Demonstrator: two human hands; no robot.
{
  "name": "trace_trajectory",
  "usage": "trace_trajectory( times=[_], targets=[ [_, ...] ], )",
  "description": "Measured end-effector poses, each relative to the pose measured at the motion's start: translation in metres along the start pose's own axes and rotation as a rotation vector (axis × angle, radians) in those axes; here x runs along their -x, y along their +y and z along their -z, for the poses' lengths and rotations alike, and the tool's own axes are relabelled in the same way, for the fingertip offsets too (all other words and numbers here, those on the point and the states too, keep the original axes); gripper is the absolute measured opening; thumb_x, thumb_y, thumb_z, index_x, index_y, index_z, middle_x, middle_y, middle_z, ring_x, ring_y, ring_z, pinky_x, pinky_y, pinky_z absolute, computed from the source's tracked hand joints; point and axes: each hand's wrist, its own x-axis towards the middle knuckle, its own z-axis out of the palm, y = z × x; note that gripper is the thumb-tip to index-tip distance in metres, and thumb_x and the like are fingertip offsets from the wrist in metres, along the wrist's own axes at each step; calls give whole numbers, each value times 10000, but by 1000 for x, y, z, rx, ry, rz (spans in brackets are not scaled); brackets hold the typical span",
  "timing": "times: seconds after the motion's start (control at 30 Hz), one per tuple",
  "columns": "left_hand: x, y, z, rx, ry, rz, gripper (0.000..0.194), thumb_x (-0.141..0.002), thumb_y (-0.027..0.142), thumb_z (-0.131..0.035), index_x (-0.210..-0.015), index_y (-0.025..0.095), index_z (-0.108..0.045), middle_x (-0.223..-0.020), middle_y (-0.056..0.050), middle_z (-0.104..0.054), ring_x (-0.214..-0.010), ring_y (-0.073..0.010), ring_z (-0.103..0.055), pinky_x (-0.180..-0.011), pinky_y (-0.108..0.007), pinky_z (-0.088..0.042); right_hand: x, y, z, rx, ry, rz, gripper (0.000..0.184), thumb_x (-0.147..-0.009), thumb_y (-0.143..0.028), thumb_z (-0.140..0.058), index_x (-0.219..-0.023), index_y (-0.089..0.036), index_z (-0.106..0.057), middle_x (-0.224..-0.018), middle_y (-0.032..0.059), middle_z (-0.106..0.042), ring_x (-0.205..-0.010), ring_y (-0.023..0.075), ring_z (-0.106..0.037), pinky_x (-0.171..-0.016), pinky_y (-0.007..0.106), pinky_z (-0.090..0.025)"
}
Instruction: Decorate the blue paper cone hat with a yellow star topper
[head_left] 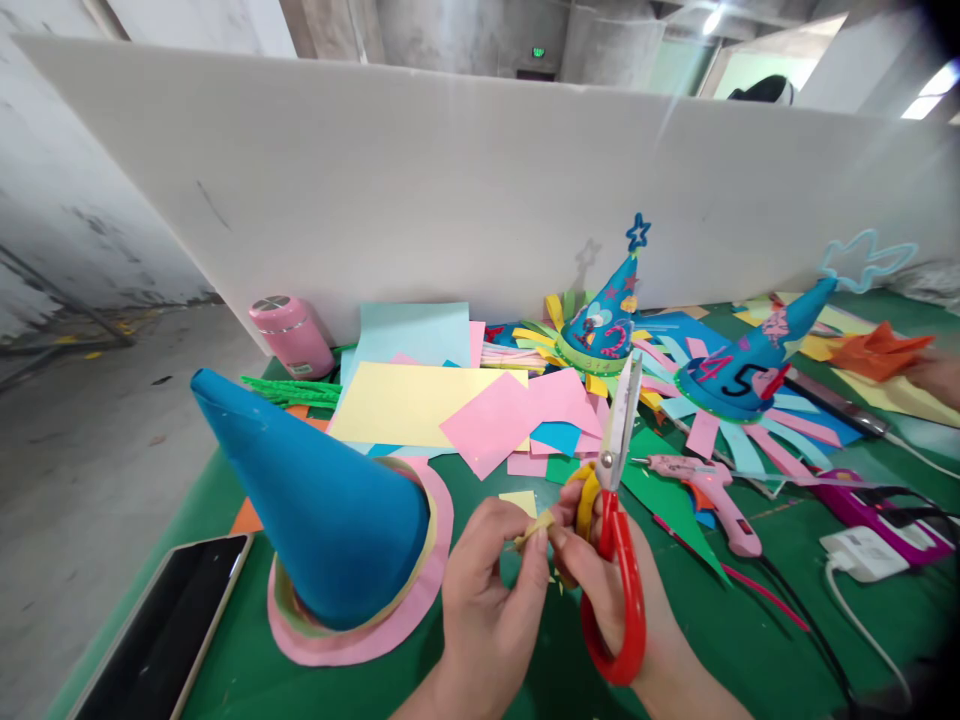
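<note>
My left hand (491, 585) pinches a small folded piece of yellow paper (537, 526) between thumb and fingers. Fingertips of my right hand (589, 562) meet the same piece from the other side. Hooked in that right hand is a pair of scissors (621, 425) with red and yellow handles, blades pointing up and nearly together. Left of my hands, a blue paper cone hat (322, 500) leans on the table with a pink brim (337, 650) around its base. A small pale yellow scrap (519, 502) lies just behind my fingers.
Coloured paper sheets (405, 400) lie behind my hands. Two decorated cone hats (602, 315) stand farther back. At right are a pink glue gun (716, 490), a purple power strip (892, 520) and cables. A phone (161, 630) and pink flask (292, 337) are at left. Another person's hand (937, 380) shows far right.
</note>
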Motion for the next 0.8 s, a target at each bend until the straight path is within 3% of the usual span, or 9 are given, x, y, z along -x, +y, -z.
trace_trajectory(
  times=[0.13,0.27,0.33,0.4,0.47,0.63,0.8],
  targets=[
    [3,6,1,27,48,-4,129,-701,90,-570,-686,214,-604,-661,-19,-543,-615,-159,-504,-552,-250,-399,-4,3,3,-11,65,-38,284,-559,-243,-701,-788,-224,-535,-687,-22,-532,-627,137,-549,-571,252,-478],
    [-1,13,8,97,161,-40,85,-682,123,-604,-688,207,-610,-698,-27,-579,-674,-167,-516,-577,-244,-403,-11,11,13,72,162,-57,275,-563,-243,-713,-776,-216,-542,-605,-42,-532,-458,93,-472,-408,205,-397],
    [-8,12,11,180,96,141,56,-715,163,-593,-666,192,-590,-636,-1,-544,-592,-124,-476,-539,-220,-379,-12,14,19,103,184,-85,261,-570,-249,-719,-760,-201,-546,-593,-42,-543,-442,81,-460,-390,189,-373],
    [-15,9,11,327,65,360,76,-731,202,-590,-664,181,-560,-593,20,-514,-563,-103,-457,-546,-211,-374,-11,14,22,84,186,-106,262,-557,-249,-732,-731,-189,-546,-609,-35,-560,-511,94,-507,-451,188,-413],
    [-20,7,10,428,62,495,104,-732,219,-592,-658,174,-535,-568,28,-504,-555,-93,-451,-560,-208,-373,-9,14,24,68,176,-118,283,-538,-259,-747,-718,-183,-542,-603,-38,-558,-545,99,-523,-495,191,-433],
    [-20,6,7,465,26,562,132,-725,216,-600,-633,164,-521,-554,30,-507,-542,-81,-450,-561,-199,-367,-2,10,21,126,114,-76,334,-542,-312,-749,-783,-186,-555,-572,-56,-509,-480,90,-489,-457,206,-423],
    [-17,2,6,452,-3,555,111,-724,216,-600,-667,170,-516,-543,42,-498,-534,-77,-445,-562,-196,-363,-2,2,18,107,50,2,289,-593,-312,-717,-799,-198,-549,-740,14,-587,-674,170,-591,-562,259,-491]
  ],
)
